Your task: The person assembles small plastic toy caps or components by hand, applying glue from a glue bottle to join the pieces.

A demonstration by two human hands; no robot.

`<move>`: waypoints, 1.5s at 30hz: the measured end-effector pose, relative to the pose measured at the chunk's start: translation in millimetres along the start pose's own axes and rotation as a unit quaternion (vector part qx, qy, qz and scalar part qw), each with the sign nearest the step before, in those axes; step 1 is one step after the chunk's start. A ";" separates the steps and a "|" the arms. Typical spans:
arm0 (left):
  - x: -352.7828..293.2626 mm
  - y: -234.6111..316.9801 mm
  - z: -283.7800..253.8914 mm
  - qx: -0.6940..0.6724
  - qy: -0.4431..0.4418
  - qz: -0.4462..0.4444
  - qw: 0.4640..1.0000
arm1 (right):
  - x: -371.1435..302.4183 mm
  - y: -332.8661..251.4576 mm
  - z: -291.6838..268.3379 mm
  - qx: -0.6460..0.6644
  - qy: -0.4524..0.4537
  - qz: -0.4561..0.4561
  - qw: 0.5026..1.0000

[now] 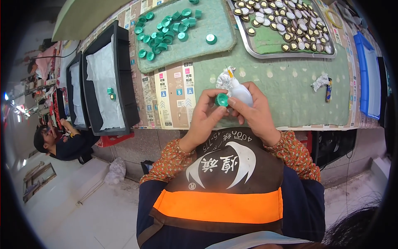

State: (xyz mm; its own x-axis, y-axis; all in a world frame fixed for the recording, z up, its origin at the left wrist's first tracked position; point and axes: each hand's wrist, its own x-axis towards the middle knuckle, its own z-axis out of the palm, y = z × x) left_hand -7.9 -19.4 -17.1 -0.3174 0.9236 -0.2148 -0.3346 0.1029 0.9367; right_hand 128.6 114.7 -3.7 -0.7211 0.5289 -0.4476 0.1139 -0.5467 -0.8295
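My left hand [203, 114] pinches a small green fluted cap [222, 99] between thumb and fingers, its hollow side up. My right hand [257, 114] is closed round a white squeeze bottle [241, 95] with a yellow tip, and its thumb reaches to the cap's edge. Crumpled white tissue [222, 80] lies beside the bottle's tip. Ahead, a green board [190, 56] carries many loose green caps [166, 37]; one cap [211, 39] stands apart with a pale top. A metal tray [290, 55] at the far right holds many small round dark-and-pale discs [299, 25].
At left stand black bins [128, 83] with white liners; a few green caps [111, 94] lie in the larger one. A blue bin [365, 74] is at the right edge, near a dark tube [328, 90] with tissue. Another person [62, 143] works at far left.
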 end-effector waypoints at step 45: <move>-16.5 6.2 -22.0 -0.191 -0.009 -0.151 0.970 | -24.6 -15.2 -18.3 -0.376 -0.123 -0.320 0.861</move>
State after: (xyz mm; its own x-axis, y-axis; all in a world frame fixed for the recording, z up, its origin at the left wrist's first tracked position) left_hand -24.2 -42.2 -13.8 -0.1394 0.8795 -0.4551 -0.7152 0.2284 0.6606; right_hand 157.2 121.9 13.9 -0.9135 0.3607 0.1882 -0.0164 0.4295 -0.9029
